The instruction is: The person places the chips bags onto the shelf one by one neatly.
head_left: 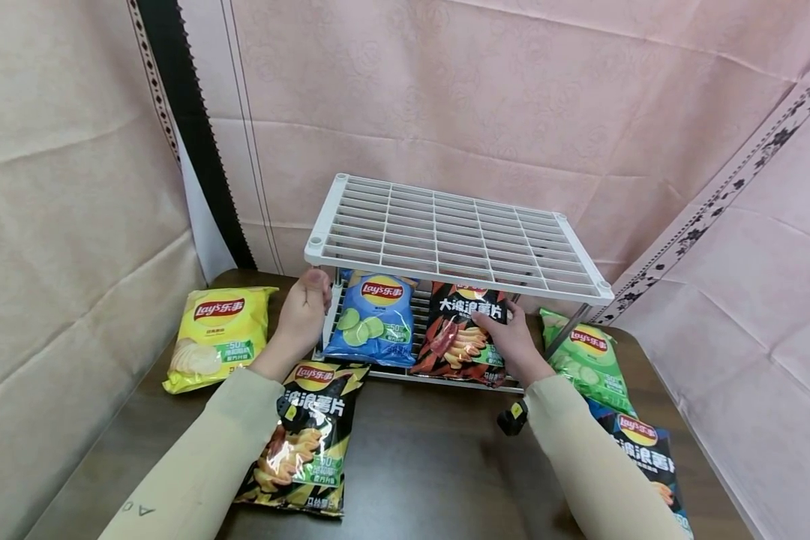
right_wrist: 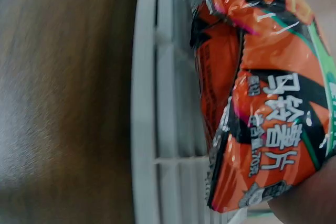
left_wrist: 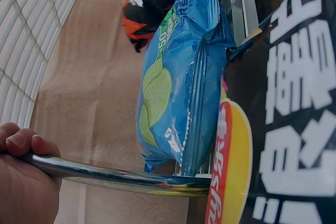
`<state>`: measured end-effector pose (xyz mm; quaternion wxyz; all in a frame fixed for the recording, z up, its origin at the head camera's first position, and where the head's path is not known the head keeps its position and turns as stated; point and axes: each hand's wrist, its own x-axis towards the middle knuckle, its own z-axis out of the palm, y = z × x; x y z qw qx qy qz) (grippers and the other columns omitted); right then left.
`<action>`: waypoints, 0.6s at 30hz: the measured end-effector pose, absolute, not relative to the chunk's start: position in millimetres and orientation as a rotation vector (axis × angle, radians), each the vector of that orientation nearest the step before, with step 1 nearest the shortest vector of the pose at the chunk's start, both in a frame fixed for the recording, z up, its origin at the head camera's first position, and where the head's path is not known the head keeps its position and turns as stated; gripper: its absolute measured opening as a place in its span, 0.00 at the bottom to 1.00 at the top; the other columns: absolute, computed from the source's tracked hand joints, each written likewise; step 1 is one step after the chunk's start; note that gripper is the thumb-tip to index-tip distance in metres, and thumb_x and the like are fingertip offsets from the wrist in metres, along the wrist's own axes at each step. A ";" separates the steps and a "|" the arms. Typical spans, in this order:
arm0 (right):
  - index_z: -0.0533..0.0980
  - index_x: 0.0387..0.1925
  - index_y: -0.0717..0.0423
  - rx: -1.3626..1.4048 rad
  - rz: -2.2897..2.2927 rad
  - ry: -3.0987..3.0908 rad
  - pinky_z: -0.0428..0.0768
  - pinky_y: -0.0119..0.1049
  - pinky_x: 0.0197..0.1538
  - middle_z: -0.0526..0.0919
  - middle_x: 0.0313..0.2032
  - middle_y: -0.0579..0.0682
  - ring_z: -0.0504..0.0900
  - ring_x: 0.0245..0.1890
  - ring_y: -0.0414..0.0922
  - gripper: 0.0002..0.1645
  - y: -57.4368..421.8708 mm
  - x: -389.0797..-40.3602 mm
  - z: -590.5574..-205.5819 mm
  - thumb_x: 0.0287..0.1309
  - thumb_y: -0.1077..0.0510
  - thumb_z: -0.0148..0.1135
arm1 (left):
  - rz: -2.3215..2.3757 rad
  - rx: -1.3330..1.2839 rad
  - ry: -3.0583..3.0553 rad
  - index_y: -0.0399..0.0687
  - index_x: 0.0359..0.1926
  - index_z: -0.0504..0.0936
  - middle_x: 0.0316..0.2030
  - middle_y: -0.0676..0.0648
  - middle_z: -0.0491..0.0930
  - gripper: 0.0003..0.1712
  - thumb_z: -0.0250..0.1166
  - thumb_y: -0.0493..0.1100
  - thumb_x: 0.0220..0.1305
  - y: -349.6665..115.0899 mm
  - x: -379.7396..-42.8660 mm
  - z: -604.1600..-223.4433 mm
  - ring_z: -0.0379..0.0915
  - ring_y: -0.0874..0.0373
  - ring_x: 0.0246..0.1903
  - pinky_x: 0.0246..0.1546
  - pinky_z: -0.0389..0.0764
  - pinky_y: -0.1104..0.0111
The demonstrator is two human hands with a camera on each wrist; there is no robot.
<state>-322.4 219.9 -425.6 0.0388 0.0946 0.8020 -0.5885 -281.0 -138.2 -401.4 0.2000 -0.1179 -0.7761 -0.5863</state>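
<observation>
In the head view my left hand (head_left: 304, 311) is at the left front corner of a white two-tier rack (head_left: 322, 225). The left wrist view shows its fingers curled round the rack's shiny metal post (left_wrist: 121, 178). My right hand (head_left: 513, 341) grips the right side of a black-and-red bag of chips (head_left: 454, 337), thumb on its front. That bag stands upright at the lower shelf, right of a blue lime chip bag (head_left: 371, 319). In the right wrist view the bag's lower end (right_wrist: 268, 145) is over the shelf's grey slats (right_wrist: 167, 103).
A yellow chip bag (head_left: 219, 337) lies left of the rack. A black-and-gold chip bag (head_left: 304, 442) lies in front, near my left forearm. On the right are a green chip bag (head_left: 590, 360) and a black-and-blue one (head_left: 648, 457). Pink cloth (head_left: 513, 97) surrounds the brown table (head_left: 432, 465).
</observation>
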 end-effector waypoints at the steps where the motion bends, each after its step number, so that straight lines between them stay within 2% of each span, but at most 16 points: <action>1: 0.34 0.75 0.46 0.301 -1.790 2.461 0.58 0.53 0.67 0.41 0.73 0.60 0.54 0.70 0.58 0.64 221.3 -324.2 -428.7 0.55 0.37 0.67 | -1.641 -0.331 -2.167 0.43 0.31 0.64 0.23 0.43 0.62 0.28 0.29 0.58 0.76 -138.1 -280.9 -401.3 0.60 0.48 0.23 0.25 0.61 0.65; 10: 0.35 0.76 0.46 0.357 -1.860 2.368 0.59 0.51 0.66 0.41 0.74 0.56 0.55 0.69 0.56 0.65 226.1 -332.6 -426.3 0.54 0.34 0.66 | -1.657 -0.335 -2.160 0.43 0.31 0.63 0.23 0.42 0.62 0.29 0.29 0.59 0.76 -137.7 -280.7 -401.8 0.60 0.48 0.23 0.26 0.61 0.65; 14: 0.37 0.76 0.44 0.379 -1.972 2.225 0.70 0.49 0.60 0.56 0.70 0.57 0.67 0.63 0.55 0.62 221.5 -334.4 -421.1 0.55 0.34 0.65 | -1.651 -0.330 -2.167 0.43 0.31 0.63 0.23 0.42 0.62 0.29 0.29 0.59 0.76 -137.3 -280.3 -401.5 0.60 0.48 0.23 0.26 0.61 0.65; 18: 0.44 0.74 0.43 0.365 -2.047 2.115 0.79 0.46 0.48 0.72 0.58 0.57 0.80 0.49 0.52 0.55 213.0 -337.5 -422.3 0.57 0.38 0.66 | -1.660 -0.335 -2.152 0.41 0.31 0.63 0.23 0.42 0.62 0.27 0.29 0.55 0.77 -136.9 -281.4 -402.0 0.58 0.49 0.22 0.26 0.61 0.65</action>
